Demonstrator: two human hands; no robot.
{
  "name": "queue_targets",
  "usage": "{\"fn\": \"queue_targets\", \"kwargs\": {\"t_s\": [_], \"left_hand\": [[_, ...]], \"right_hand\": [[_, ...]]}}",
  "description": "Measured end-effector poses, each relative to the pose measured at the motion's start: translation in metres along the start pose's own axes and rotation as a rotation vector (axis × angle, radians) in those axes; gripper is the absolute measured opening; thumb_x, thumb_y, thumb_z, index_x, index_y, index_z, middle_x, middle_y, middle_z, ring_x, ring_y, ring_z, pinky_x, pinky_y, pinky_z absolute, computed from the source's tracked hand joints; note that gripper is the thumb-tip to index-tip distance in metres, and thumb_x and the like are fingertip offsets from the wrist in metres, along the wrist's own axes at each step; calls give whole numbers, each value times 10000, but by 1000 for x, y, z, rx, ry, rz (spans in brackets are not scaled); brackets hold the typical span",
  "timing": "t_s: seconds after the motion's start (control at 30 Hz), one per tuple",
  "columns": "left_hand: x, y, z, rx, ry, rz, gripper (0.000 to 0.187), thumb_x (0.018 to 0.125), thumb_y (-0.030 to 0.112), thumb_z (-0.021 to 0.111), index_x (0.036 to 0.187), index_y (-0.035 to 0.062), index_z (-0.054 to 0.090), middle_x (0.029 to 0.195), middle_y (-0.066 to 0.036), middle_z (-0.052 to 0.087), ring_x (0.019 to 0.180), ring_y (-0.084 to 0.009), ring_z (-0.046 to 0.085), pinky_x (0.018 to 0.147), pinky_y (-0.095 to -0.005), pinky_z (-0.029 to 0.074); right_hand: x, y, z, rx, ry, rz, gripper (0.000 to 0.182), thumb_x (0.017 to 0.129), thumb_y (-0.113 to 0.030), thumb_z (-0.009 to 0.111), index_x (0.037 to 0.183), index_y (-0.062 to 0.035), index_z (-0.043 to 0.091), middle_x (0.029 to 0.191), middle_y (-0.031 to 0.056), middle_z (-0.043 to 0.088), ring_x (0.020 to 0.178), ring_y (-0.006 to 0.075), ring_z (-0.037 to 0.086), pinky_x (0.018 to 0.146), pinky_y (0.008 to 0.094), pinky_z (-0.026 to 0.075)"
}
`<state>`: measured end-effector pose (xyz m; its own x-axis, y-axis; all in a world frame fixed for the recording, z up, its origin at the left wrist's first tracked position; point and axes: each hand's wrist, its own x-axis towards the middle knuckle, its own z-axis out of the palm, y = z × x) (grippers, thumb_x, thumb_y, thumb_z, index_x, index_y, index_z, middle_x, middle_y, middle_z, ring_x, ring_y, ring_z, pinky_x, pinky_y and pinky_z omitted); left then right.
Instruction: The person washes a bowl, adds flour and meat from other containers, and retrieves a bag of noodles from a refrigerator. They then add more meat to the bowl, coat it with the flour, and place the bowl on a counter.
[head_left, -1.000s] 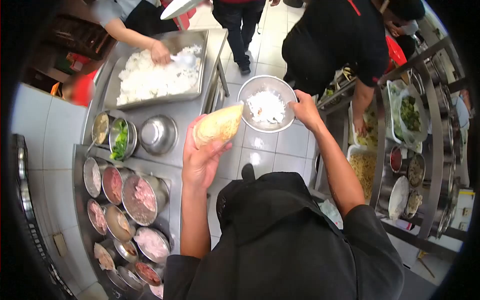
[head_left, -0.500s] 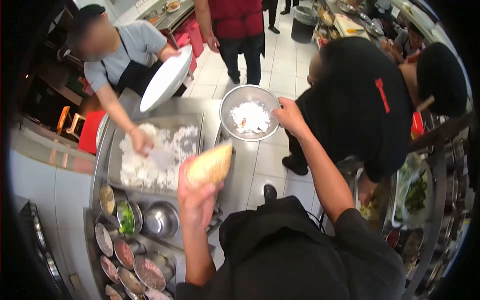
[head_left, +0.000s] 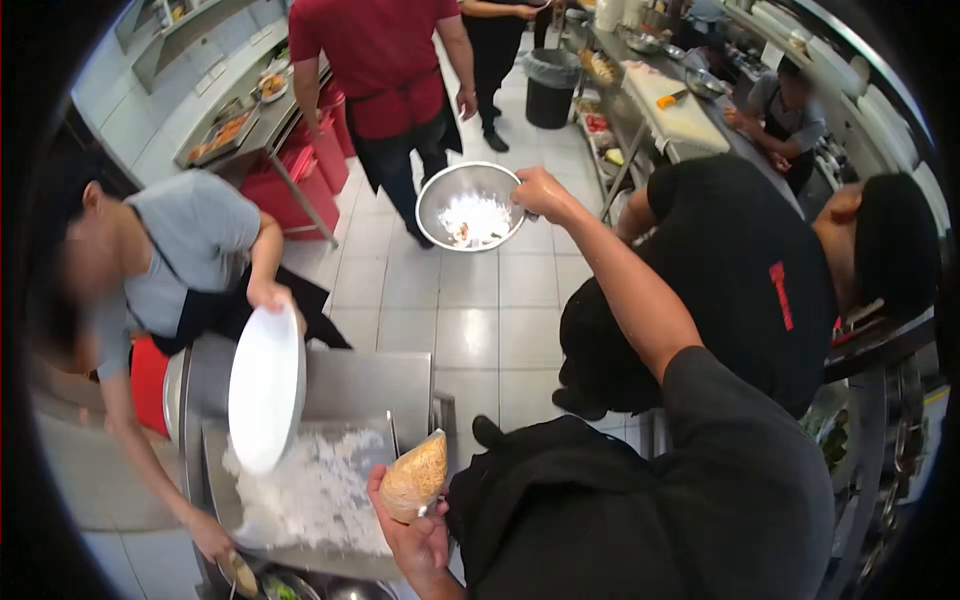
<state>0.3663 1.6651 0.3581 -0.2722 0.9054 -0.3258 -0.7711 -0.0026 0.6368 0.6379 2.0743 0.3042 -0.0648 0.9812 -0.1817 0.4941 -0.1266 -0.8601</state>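
My left hand (head_left: 418,545) is closed around a clear plastic bag of orange-yellow crumbly food (head_left: 414,478), held upright beside the front of my dark apron. With my arm stretched forward, my right hand (head_left: 546,196) grips the rim of a round metal bowl (head_left: 432,222). Inside the bowl lies a white, grainy heap (head_left: 476,216) with a few brown bits, rice by its look. Left of the bag, a metal tray (head_left: 390,440) holds a spread of white rice (head_left: 320,495). A co-worker's hand tilts a white oval plate (head_left: 265,390) above that tray.
At the left, the co-worker's other hand (head_left: 208,535) is at a small container (head_left: 240,575). A person in a red shirt (head_left: 375,60) stands ahead; one in black (head_left: 720,280) bends at my right. Farther off are a grey bin (head_left: 552,90) and red tubs (head_left: 300,185).
My view has swung, and the bowl stays held out ahead. My left hand with the bag is lower in view. The co-worker's hand has left the rice for a small container; the plate is now over the tray.
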Motion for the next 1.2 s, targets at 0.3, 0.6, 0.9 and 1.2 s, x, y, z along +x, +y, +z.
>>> {"fn": "queue_targets", "kwargs": {"t_s": [0.3,0.6,0.9,1.2], "left_hand": [[135,-25,67,140,-82,62,842,646,0,744,1360,109,311,1175,-137,515,923,-295,605,693,-357,561],[256,-91,133,275,139,141,559,869,228,645,1341,39,413,1269,-118,520,1125,-235,547,844,-355,533],[364,-150,196,295,155,249,612,907,288,586,1406,57,317,1272,-139,500,1074,-268,579,825,-436,544],[496,-153,213,343,-12,80,456,965,259,507,1355,75,357,1236,-152,528,1014,-277,609,677,-368,582]], "right_hand": [[107,71,-77,-52,42,120,134,710,-38,555,797,42,618,604,93,550,485,176,511,424,338,373],[241,208,-130,131,-49,293,215,701,-61,635,906,1,652,700,60,591,574,155,511,477,320,396],[304,272,-166,-30,-29,233,189,715,-48,598,887,10,653,653,59,571,505,154,496,445,313,397],[311,279,-175,10,-53,293,228,692,-37,613,910,22,646,669,65,602,569,148,535,480,325,427]]}}
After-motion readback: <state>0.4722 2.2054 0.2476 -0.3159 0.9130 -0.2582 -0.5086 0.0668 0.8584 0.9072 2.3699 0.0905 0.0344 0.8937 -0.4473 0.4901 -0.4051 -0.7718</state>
